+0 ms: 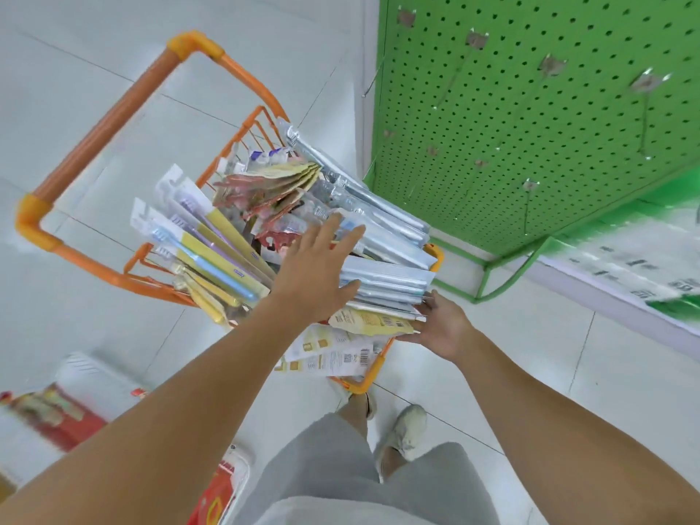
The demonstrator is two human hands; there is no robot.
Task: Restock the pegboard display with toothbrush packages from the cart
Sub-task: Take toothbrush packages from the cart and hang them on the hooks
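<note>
Toothbrush packages fill an orange wire cart at the centre of the frame, heaped in several bundles: yellow-backed ones with blue and purple brushes toward the left side, a fan of tan and red cards at the upper middle, and long silvery-blue packs running down the right side. The cart's thick orange handle loops out toward the upper left over pale floor tiles. The left hand reaches in from the lower left with its fingers straight and spread, palm down over the silvery-blue stack, gripping nothing; whether it actually touches the packs cannot be told. The right hand comes in from the lower right at the cart's near edge, its fingers tucked under the ends of the lowest packs, among them a yellow card with a barcode, holding them from below. At the upper right stands the green pegboard, its metal hooks bare. Grey shorts and a pale shoe show at the bottom centre, and blurred red goods sit at the lower left.
</note>
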